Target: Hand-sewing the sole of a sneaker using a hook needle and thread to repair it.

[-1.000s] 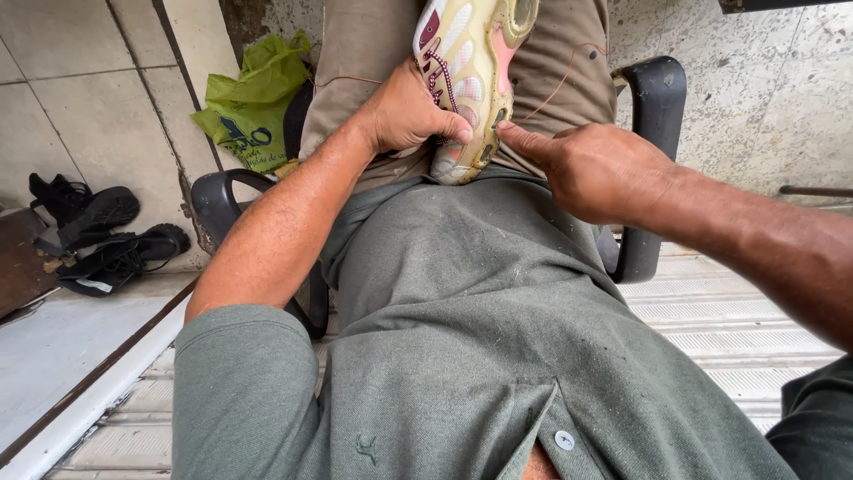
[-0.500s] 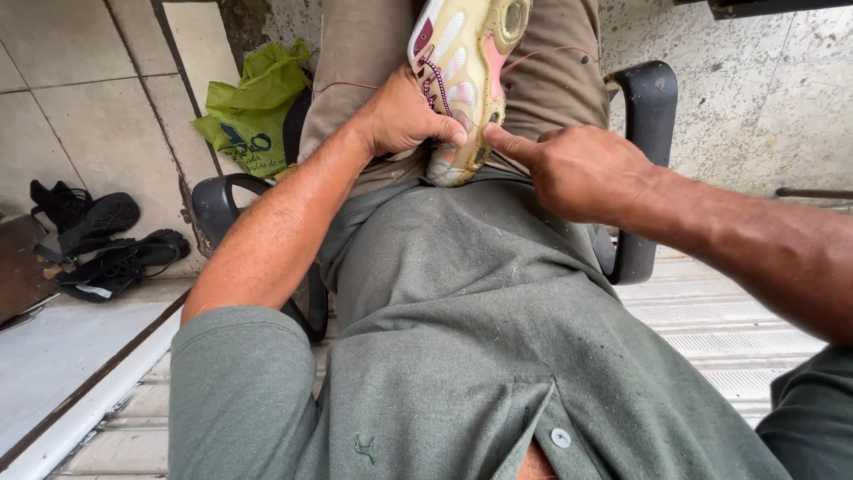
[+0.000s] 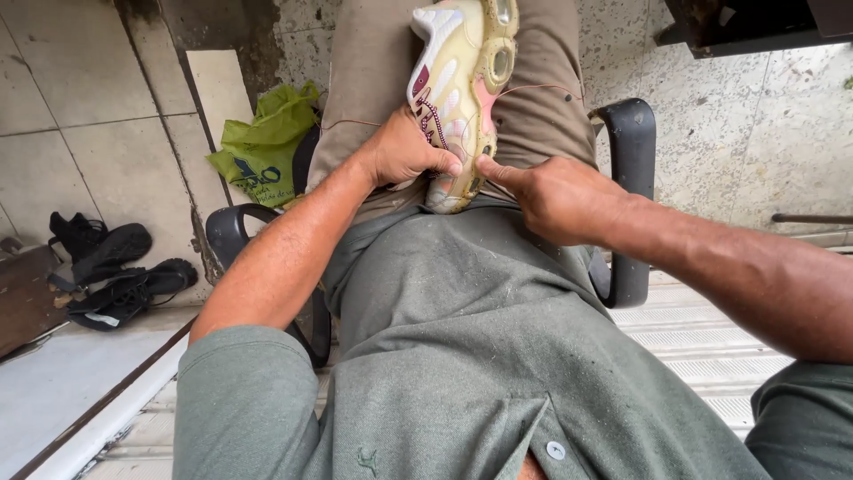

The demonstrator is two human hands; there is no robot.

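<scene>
Left hand [image 3: 404, 153] wrapped around the side of a worn sneaker [image 3: 462, 84], fingers curled tight against its upper. Right hand [image 3: 555, 197] closed in a loose fist beside the heel end, thumb stretched out and pressed to the sole's edge. Sneaker propped sole-up on the lap, between the thighs in tan trousers [image 3: 373, 62], toe end cut off by the top of the frame. Thin reddish thread [image 3: 542, 87] running in a loop from the shoe across the trouser leg; where it ends, impossible to make out, and no needle discernible in either hand. Underside of the sneaker and the palm of the left hand hidden from view.

Sole yellowed and translucent, rubbery, moulded in rounded pods with a pink patch near the middle; upper white with dark red stitched trim, scuffed and grimy at the heel.

Seated in a black plastic armchair [image 3: 626, 133], armrests smooth and curved. Dusty grey-green collared shirt [image 3: 462, 356] filling the foreground, one pale button at the placket. Crumpled green plastic bag [image 3: 267, 147] against the tiled wall at left, a pair of black shoes [image 3: 115, 267] lying on the floor near it. Speckled stone wall at right.
</scene>
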